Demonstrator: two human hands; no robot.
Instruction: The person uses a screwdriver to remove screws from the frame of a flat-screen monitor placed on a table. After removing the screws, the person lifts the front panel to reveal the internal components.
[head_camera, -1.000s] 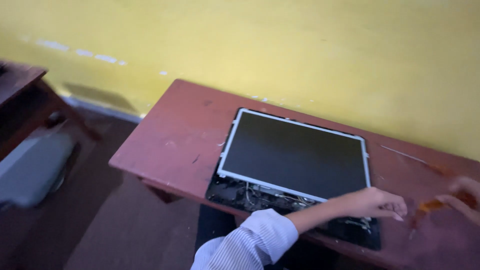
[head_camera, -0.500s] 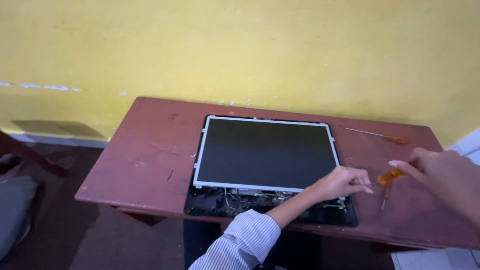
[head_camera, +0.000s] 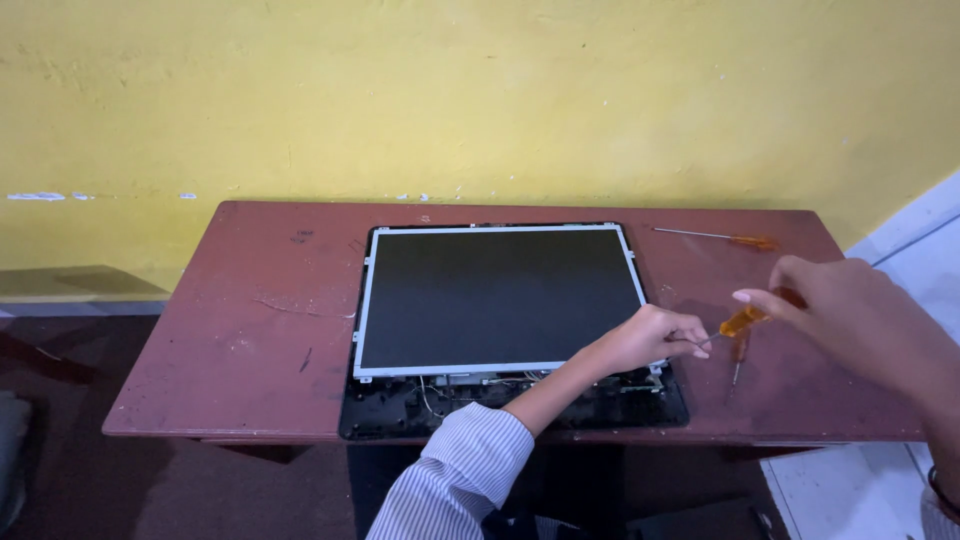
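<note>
A flat screen panel (head_camera: 500, 298) with a silver frame lies face up in its black back shell (head_camera: 400, 412) on a reddish-brown table (head_camera: 250, 330). Exposed wiring shows along the shell's near edge. My left hand (head_camera: 645, 338), in a striped sleeve, rests at the panel's near right corner with its fingers curled around the metal tip of an orange-handled screwdriver (head_camera: 738, 322). My right hand (head_camera: 850, 312) grips that screwdriver's handle just right of the panel.
A second small screwdriver (head_camera: 737, 358) lies on the table under my right hand. A third, long and thin (head_camera: 715, 237), lies near the far right corner. A yellow wall stands behind the table; dark floor lies at the left, pale tiles at the right.
The view has swung so the table sits centred. My right hand has come in from the right with the orange screwdriver, and its tip now meets my left hand's fingers.
</note>
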